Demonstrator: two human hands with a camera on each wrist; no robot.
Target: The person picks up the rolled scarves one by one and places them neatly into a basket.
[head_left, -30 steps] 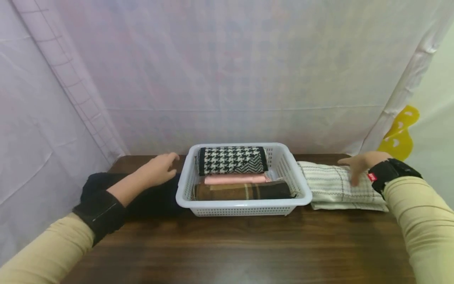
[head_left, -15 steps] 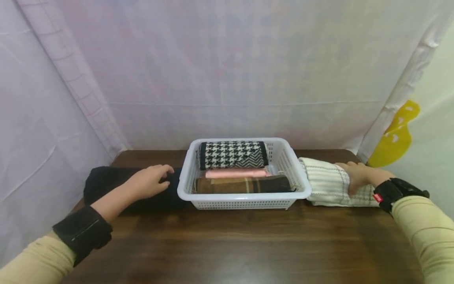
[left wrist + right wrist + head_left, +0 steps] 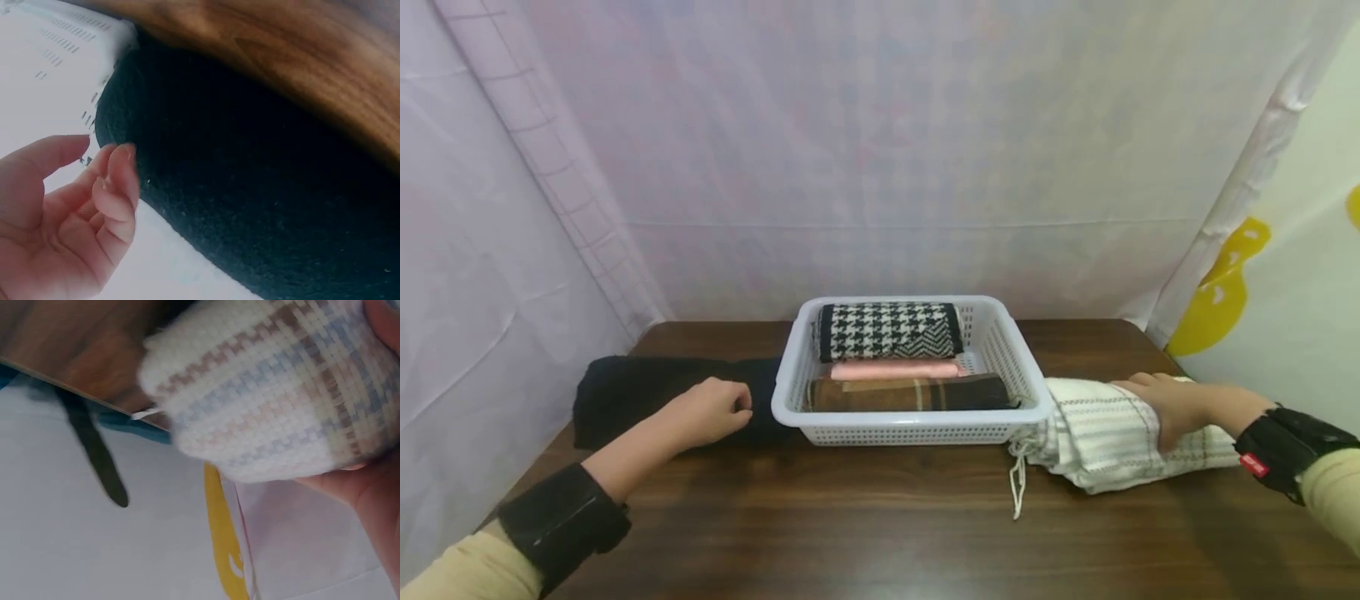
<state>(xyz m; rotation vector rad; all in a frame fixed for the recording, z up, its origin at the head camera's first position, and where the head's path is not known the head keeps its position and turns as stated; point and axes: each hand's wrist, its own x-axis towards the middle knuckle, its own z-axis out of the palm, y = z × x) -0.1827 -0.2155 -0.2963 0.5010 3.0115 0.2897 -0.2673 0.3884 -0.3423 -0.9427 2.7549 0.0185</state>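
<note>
My right hand [image 3: 1172,408] grips a folded white woven scarf [image 3: 1108,425] with grey and brown stripes, right of the basket. Its fringe trails on the table near the basket's corner. Up close, the right wrist view shows the scarf's weave [image 3: 250,394] with the thumb and fingers round its edge. My left hand [image 3: 711,412] hangs over a folded black cloth [image 3: 640,387] left of the basket. Its fingers are loosely curled and nothing is between them, as the left wrist view shows beside the dark cloth [image 3: 250,156].
A white perforated plastic basket [image 3: 910,429] stands mid-table. Inside lie a black-and-white houndstooth roll [image 3: 891,331], a pink roll [image 3: 895,369] and a brown striped roll [image 3: 910,393]. Bare wood [image 3: 880,517] lies in front. A pale curtain [image 3: 880,167] hangs behind.
My right hand has come down onto the white scarf, taken hold of it and drawn it toward me; its fringe now shows. My left hand has lowered slightly and its fingers have curled more.
</note>
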